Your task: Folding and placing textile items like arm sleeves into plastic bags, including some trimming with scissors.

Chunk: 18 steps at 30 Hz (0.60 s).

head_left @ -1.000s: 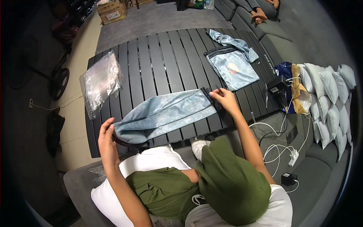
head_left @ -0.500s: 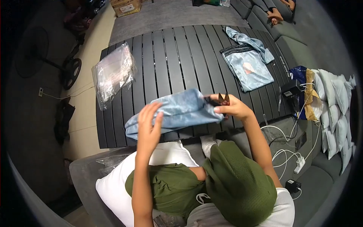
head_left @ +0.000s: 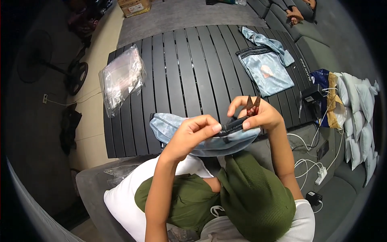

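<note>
A light-blue mottled cloth garment (head_left: pixel 166 126) is held up at the near edge of the table, with its dark band (head_left: pixel 231 129) stretched between my hands. My left hand (head_left: pixel 189 139) pinches the band with thumb and forefinger. At the band's other end, my right hand (head_left: pixel 266 115) grips the cloth between thumb and fingers. That same hand also carries small snips (head_left: pixel 252 109) with dark blades and a reddish handle, blades pointing away from me. The lower part of the garment hangs below the band toward my lap.
The black slatted table (head_left: pixel 189 72) bears a stack of clear plastic bags (head_left: pixel 123 78) at left and a folded light-blue garment (head_left: pixel 268 72) at far right. Chargers and white cables (head_left: pixel 320 175) lie right of me, beside pale pillow-like packs (head_left: pixel 356 117). A person's feet (head_left: pixel 295 16) show on the far sofa.
My left hand has moved right and now pinches the band. The garment has shifted right and toward me, its dark band turned up into view. My right hand still carries the snips.
</note>
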{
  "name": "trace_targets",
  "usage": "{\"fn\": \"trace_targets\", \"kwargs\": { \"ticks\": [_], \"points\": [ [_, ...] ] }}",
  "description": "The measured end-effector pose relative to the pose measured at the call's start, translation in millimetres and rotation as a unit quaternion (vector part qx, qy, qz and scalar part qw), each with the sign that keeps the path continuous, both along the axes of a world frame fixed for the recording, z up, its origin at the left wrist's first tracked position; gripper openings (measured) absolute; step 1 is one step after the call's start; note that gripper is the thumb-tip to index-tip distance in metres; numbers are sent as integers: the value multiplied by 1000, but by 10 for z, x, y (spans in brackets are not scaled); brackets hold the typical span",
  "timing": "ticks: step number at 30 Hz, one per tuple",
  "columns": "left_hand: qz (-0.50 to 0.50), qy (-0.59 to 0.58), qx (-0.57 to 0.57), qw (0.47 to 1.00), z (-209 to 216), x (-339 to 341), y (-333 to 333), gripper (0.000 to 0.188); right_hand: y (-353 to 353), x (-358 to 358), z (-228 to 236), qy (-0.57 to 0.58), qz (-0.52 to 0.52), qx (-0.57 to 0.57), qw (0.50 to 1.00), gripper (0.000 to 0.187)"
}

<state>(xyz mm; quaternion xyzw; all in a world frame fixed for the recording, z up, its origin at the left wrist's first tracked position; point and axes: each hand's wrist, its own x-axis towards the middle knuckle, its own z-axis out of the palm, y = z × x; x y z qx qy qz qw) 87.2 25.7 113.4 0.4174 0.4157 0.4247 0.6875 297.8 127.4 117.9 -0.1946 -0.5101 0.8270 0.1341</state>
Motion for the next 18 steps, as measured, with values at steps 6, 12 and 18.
{"fn": "trace_targets", "kwargs": {
  "ticks": [6, 12, 18],
  "points": [
    [258, 50, 184, 947, 416, -206, -7, 14, 406, 121, 131, -195, 280, 486, 804, 34],
    [248, 284, 423, 824, 1222, -38, -49, 11, 991, 485, 640, -7, -356, 411, 839, 10],
    [314, 252, 147, 904, 652, -149, -137, 17, 1011, -674, 823, 4, -277, 561, 780, 25]
  ]
}}
